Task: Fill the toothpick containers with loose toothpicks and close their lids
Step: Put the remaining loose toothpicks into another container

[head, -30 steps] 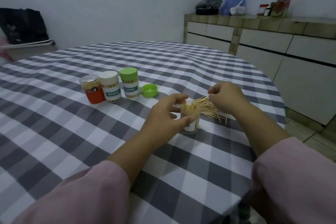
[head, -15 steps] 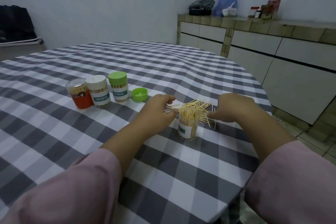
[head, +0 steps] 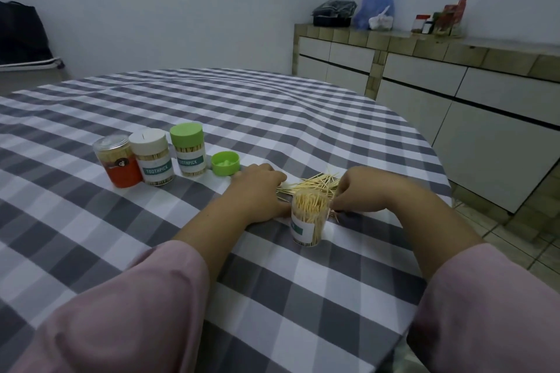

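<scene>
An open clear toothpick container (head: pixel 309 221), packed with upright toothpicks, stands near the table's right edge. Just behind it lies a pile of loose toothpicks (head: pixel 315 182). My left hand (head: pixel 257 191) rests palm down on the cloth at the pile's left end, with its fingertips hidden. My right hand (head: pixel 362 191) is at the pile's right end, fingers pinched on some loose toothpicks beside the container's rim. A loose green lid (head: pixel 225 163) lies open side up behind my left hand.
Three closed containers stand in a row at the left: a red-labelled one with a clear lid (head: pixel 116 160), a white-lidded one (head: pixel 152 157) and a green-lidded one (head: pixel 189 150). The checked tablecloth (head: pixel 272 112) covers the round table. Counter cabinets (head: pixel 454 85) run along the right wall.
My left hand let go of the open container and dropped onto the cloth by the pile. My right hand came down onto the loose toothpicks and closed on them.
</scene>
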